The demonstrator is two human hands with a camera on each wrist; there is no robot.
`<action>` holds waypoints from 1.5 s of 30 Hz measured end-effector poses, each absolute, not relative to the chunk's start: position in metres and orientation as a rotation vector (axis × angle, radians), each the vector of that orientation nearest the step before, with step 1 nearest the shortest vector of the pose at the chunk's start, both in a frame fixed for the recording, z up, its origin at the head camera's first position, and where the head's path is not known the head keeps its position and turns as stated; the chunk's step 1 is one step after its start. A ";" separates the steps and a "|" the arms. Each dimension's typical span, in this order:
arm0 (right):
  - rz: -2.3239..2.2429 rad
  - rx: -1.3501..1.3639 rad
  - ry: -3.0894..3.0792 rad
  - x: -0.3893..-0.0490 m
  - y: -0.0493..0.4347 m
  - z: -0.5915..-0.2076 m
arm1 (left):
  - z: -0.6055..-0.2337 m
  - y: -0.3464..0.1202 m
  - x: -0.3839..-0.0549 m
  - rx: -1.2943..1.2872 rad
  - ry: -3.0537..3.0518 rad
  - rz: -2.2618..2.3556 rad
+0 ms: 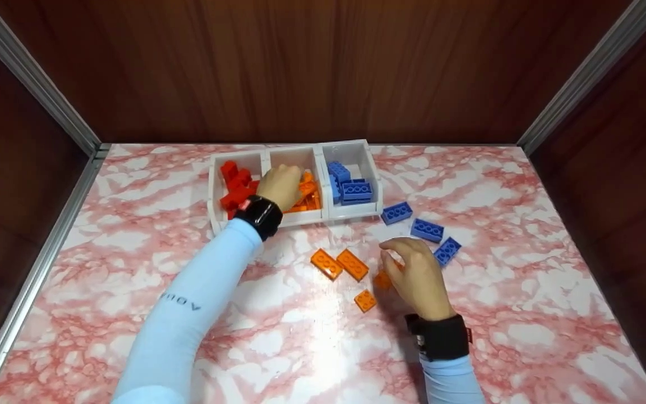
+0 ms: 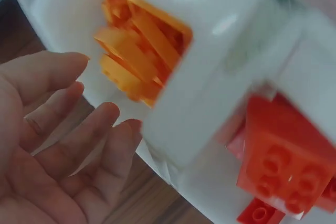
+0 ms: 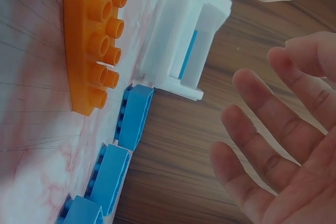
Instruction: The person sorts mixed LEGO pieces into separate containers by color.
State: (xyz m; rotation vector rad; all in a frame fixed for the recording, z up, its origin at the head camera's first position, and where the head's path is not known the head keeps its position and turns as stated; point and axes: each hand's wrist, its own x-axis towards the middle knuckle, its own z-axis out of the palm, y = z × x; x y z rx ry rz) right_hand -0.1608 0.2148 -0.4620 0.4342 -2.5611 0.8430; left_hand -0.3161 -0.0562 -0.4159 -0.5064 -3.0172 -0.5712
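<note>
My left hand [image 1: 280, 186] is over the middle compartment of a white three-part tray [image 1: 351, 211], beside its orange bricks [image 2: 128, 59]. Its fingers [image 2: 100, 140] are loosely bent, with nothing between them in the left wrist view. Lower right, my right hand [image 1: 417, 280] hovers over the table with relaxed, spread fingers [image 3: 252, 145] and holds nothing. Under and beside it lies an orange brick [image 3: 84, 45], partly hidden by the hand in the head view. Two longer orange bricks [image 1: 327, 264] and a small square orange brick [image 1: 365, 301] lie to its left.
Red bricks [image 1: 237, 188] fill the tray's left compartment, and blue bricks [image 1: 355, 192] sit in the right one. Three loose blue bricks [image 1: 427, 230] run diagonally from the tray's right corner. A brown wood-look panel [image 1: 323, 73] stands behind the marbled table [image 1: 525, 292].
</note>
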 end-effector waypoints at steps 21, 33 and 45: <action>0.857 0.364 -2.580 -0.150 0.232 -0.464 | -0.440 -0.058 -0.190 -0.706 -2.721 -0.963; 0.823 0.382 -2.640 -0.130 0.234 -0.478 | -0.437 -0.059 -0.146 -0.781 -2.515 -1.020; 0.712 0.503 -2.587 -0.114 0.225 -0.488 | -0.434 -0.061 -0.125 -0.870 -2.368 -0.930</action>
